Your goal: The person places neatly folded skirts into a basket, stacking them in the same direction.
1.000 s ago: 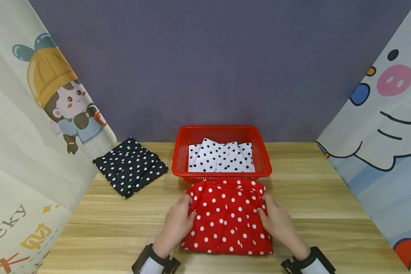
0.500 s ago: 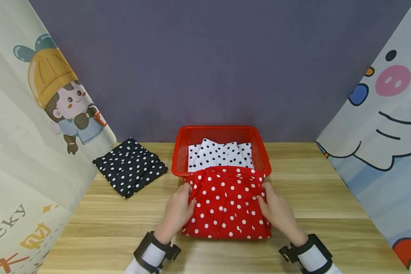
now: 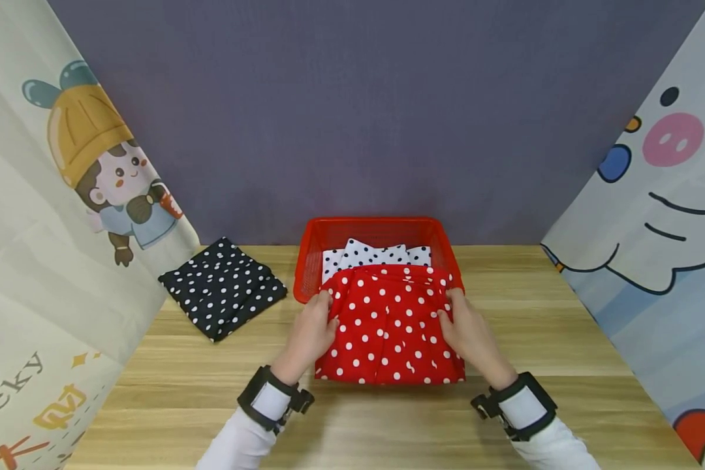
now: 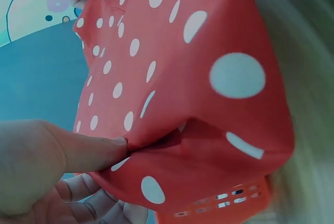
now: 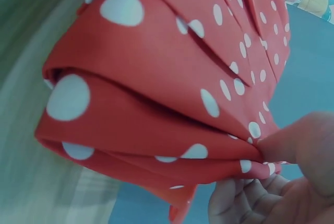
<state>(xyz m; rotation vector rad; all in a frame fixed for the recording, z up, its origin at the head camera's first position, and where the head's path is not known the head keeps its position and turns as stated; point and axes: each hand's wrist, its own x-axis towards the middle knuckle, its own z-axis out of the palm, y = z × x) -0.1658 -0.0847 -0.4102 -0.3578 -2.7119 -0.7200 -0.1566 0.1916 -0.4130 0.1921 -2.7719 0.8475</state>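
Two bare hands, one folded cloth between them. The left hand [image 3: 316,331] pinches the left side of the red cloth with white dots [image 3: 390,333], thumb on top and fingers beneath; the left wrist view shows the fabric puckered at the thumb tip. The right hand [image 3: 469,329] pinches the opposite side likewise, folded layers gathered under its thumb. Red cloth spans the space between both hands, its far part over the red basket [image 3: 311,267], its near edge out over the desk [image 3: 564,339]. Whether it touches the basket's front rim: cannot tell.

In the basket, a white cloth with black dots [image 3: 382,253], its near part hidden under the red one. Left of the basket, on the desk, a black cloth with white dots [image 3: 223,289], folded and lying askew. Dark straps at both wrists, white sleeves below. Behind the desk, a grey-blue panel [image 3: 376,117]; cartoon-printed curtains to the left [image 3: 29,209] and right [image 3: 652,222]. Desk surface wood-grained, pale.
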